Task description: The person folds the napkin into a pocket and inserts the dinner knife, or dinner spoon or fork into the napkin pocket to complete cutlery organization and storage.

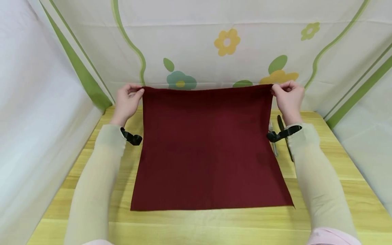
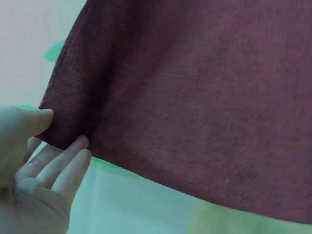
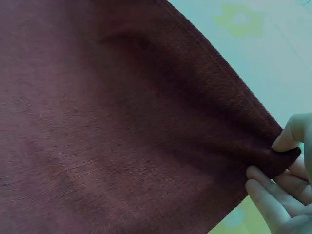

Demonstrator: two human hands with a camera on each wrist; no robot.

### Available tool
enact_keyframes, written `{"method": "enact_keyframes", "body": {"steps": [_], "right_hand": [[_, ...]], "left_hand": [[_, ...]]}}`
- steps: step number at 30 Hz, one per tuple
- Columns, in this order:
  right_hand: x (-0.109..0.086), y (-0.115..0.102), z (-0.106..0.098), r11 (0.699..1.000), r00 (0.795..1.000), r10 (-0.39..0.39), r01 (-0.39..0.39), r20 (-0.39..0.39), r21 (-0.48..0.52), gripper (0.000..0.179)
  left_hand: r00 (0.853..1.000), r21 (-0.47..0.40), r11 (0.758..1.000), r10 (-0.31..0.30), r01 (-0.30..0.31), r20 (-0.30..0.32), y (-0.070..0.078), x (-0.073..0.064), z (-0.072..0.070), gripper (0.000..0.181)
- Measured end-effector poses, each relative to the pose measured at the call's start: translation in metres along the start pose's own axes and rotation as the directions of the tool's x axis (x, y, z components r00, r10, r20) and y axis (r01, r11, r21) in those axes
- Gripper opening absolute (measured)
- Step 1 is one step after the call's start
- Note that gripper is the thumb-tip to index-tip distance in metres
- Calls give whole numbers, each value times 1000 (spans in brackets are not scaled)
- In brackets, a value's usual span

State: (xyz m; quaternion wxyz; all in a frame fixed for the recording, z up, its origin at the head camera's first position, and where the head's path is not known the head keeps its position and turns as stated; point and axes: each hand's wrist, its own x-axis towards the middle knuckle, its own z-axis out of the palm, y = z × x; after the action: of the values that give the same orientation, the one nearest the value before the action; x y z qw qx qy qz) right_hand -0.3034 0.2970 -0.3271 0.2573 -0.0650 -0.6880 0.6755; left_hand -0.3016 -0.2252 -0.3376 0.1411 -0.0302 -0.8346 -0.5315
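A dark red cloth napkin [image 1: 208, 146] is spread between both hands, its far edge lifted and its near edge low over the table. My left hand [image 1: 128, 100] pinches the far left corner between thumb and fingers; the left wrist view shows this hand [image 2: 46, 170] with the thumb on top of the cloth [image 2: 195, 107]. At the far right corner, my right hand [image 1: 289, 98] pinches the fabric. In the right wrist view, the corner of the cloth [image 3: 122, 122] pokes out between thumb and fingers of that hand [image 3: 287, 180].
Right of the cloth lie a fork [image 1: 274, 148], partly covered by it, and a dark-handled knife [image 1: 280, 123], partly behind the right wrist. The wooden table [image 1: 196, 228] is bordered by white curtains [image 1: 183, 37] with printed flowers at the back and sides.
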Motion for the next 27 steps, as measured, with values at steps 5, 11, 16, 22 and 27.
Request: {"method": "enact_keyframes", "body": {"steps": [5, 11, 16, 22, 27], "right_hand": [[-2, -17, 2, 991, 997, -64, 68, -37, 116, 9], [-4, -22, -4, 986, 993, -102, 109, -59, 124, 8], [-17, -14, -13, 998, 997, -56, 54, 50, 34, 6], [-37, 21, -31, 969, 982, 5, 42, 191, -243, 9], [-49, 46, -47, 912, 964, 22, 90, 266, -401, 25]], "left_hand": [[993, -77, 993, 79, -85, -84, 20, 6, -5, 25], [977, -161, 969, 167, -187, -132, 23, 10, -4, 17], [987, -131, 980, 143, -152, -73, 7, -1, 3, 20], [997, -71, 995, 73, -71, 23, -19, -30, 11, 27], [997, -12, 999, 30, -30, 67, -37, -50, 10, 29]]}}
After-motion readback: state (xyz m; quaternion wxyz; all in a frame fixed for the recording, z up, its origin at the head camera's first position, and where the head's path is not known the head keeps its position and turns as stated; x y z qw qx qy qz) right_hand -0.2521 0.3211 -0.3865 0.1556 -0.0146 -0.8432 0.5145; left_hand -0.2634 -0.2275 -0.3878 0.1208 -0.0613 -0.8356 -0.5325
